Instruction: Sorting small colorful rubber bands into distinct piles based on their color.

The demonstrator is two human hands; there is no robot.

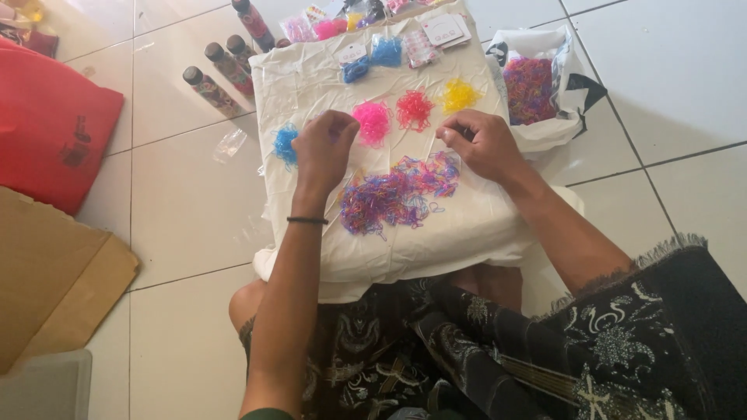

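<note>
- Head camera, looking down over my lap: at far left a red bag lies on the white tiled floor, with flat brown cardboard nearer to me.
- Three patterned tubes with dark caps lie on the tiles, just off the top-left corner of the white cloth spread before my knees.
- A small blue pile of tiny elastic bands sits at the cloth's left side, just beside my left hand.
- That hand, with a dark band on its wrist, is curled into a loose fist over the cloth; I cannot tell whether it grips anything.
- Next in the row come a pink pile, a red pile and a yellow pile, each set apart from the others.
- Below them, between my two hands, spreads the mixed heap of bands, mostly purple, pink and blue.
- My right hand rests at the heap's upper-right edge, fingers pinched together; what they hold is too small to make out.
- At right, an open white plastic bag on the floor holds more mixed bands.
- Small packets of sorted bands lie along the cloth's far edge.
</note>
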